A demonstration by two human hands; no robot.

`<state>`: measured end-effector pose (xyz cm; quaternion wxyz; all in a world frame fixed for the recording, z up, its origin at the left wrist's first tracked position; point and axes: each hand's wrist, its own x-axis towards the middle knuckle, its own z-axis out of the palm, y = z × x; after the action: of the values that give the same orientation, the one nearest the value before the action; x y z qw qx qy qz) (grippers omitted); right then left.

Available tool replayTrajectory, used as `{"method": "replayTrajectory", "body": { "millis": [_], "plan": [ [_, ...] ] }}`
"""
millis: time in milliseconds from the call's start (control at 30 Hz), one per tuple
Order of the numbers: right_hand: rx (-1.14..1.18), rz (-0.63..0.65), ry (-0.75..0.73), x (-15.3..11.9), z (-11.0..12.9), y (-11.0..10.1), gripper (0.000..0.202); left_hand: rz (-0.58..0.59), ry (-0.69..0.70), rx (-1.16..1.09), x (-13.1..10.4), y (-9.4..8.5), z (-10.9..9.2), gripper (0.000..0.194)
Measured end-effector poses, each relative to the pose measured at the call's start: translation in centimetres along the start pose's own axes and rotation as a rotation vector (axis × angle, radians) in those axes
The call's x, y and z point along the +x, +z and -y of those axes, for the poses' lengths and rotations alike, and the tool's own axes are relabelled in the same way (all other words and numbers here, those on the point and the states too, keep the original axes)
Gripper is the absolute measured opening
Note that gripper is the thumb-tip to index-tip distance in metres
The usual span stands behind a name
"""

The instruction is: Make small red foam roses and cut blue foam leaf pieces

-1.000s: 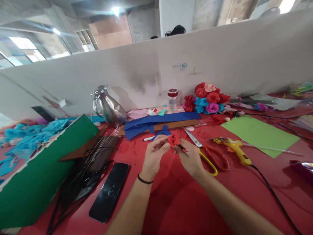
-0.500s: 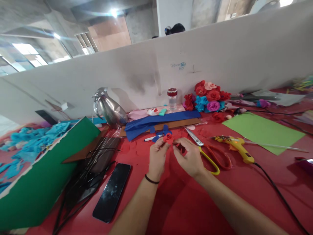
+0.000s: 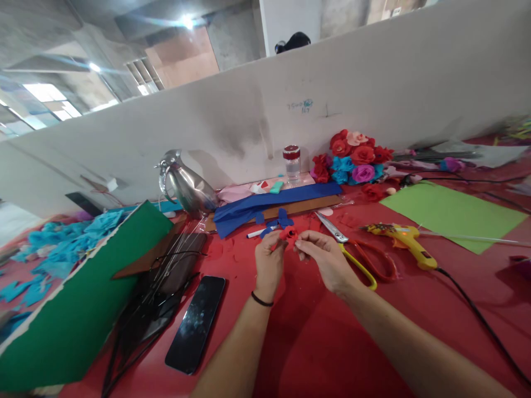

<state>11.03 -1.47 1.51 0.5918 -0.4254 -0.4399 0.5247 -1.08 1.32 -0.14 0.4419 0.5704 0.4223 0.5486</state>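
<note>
A small red paper flower (image 3: 289, 234) is pinched between the thumb and fingers of my left hand (image 3: 269, 260), over the middle of the red table. Its rolled centre faces up and towards me. My right hand (image 3: 326, 258) has thumb and index finger closed at the flower's right edge, while its other fingers curl below. Just beyond the hands lie blue paper petals (image 3: 282, 219) and a white marker (image 3: 254, 234). Scissors (image 3: 341, 237) with one yellow and one red handle rest right of my right hand.
A yellow glue gun (image 3: 409, 243) and green paper (image 3: 452, 213) lie to the right. Behind stand a steel jug (image 3: 186, 182), a lidded jar (image 3: 292, 166) and a paper-flower bunch (image 3: 357, 157). A phone (image 3: 196, 325) and a green board (image 3: 87, 298) are on the left.
The red flower has tilted and shifted slightly right in my left hand. My right-hand fingers have straightened and closed in at its edge. The view has shifted slightly.
</note>
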Motion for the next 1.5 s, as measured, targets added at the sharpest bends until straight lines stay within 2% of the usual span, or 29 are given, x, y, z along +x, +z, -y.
{"method": "replayTrajectory", "body": {
  "millis": [200,467,700,800,1000,1233,1333,1500],
  "plan": [
    [0.087,0.008,0.09,0.0,-0.3,0.1,0.019,-0.04,0.043,0.094,0.3,-0.4,0.6,0.013],
    [0.1,-0.015,0.114,-0.1,-0.2,0.3,0.023,-0.077,0.079,0.191,0.3,-0.4,0.3,0.012],
    [0.172,-0.079,0.124,0.0,-0.2,0.2,0.022,-0.072,0.039,0.16,0.1,-0.3,-0.4,0.009],
    [0.219,-0.075,0.121,0.0,-0.1,0.2,0.021,-0.077,-0.019,0.187,0.0,-0.1,-0.7,0.009],
    [0.287,-0.161,0.072,0.2,0.0,-0.2,0.019,-0.089,-0.123,0.127,0.0,0.2,-0.6,0.017],
    [0.235,-0.18,0.101,0.3,-0.3,-0.2,0.018,-0.089,-0.116,0.039,0.0,0.3,-0.1,0.01],
    [0.167,-0.141,0.041,0.2,-0.5,0.0,0.016,-0.053,-0.075,-0.008,-0.1,0.1,-0.4,0.01],
    [0.058,-0.031,-0.179,-0.1,-0.7,0.0,0.02,0.005,0.026,-0.15,-0.2,-0.1,-0.5,0.007]
  ]
}}
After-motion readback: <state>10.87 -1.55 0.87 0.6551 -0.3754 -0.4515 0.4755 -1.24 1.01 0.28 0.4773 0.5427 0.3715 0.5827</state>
